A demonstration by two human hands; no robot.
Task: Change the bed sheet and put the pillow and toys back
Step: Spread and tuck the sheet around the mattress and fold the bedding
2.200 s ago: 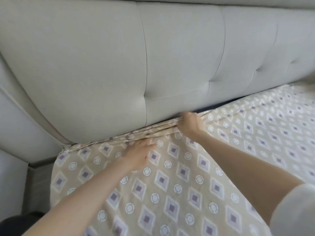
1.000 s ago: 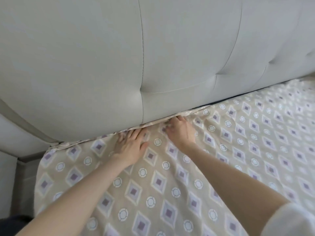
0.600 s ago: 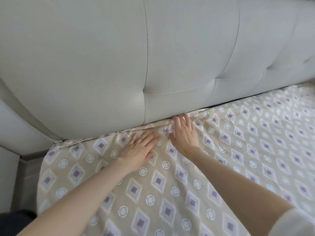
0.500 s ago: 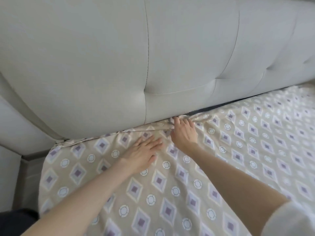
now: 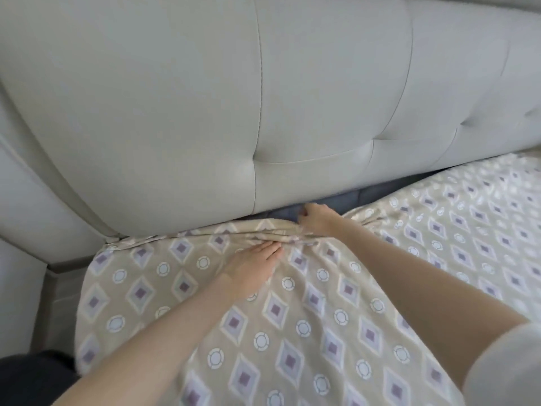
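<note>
Closest to the person, far from the big padded light grey headboard (image 5: pixel 175 112), a white sleeve (image 5: pixel 509 367) covers the top of the right arm. Both bare arms reach toward the headboard. They pass over the soft beige bed sheet (image 5: pixel 292 332), which has purple diamonds and white rings on it. The bed sheet is spread over the bed, from the near side up toward the headboard.

The left hand (image 5: pixel 253 266) lies flat on the bed sheet, a little way in front of the headboard. Its fingers are straight and close together, and they press the cloth down. The fingertips touch a ridge of bunched-up cloth at the edge of the bed sheet.

The right hand (image 5: pixel 314 221) is farther on, just under the bottom of the headboard. Its fingers are curled tight and they grip the bunched edge of the bed sheet. The ridge of cloth runs from this hand along the bottom of the headboard to the bed's left corner. There the edge sits right against the headboard. On the right side of the hand, the edge lies back from the headboard.

Between that edge and the headboard, a strip of dark blue-grey mattress (image 5: pixel 360 199) shows, with no cloth over it. The right hand sits at the left end of that strip.

Below the left end of the headboard is the grey side of the bed frame (image 5: pixel 58 288), and the bed sheet hangs down beside it.
</note>
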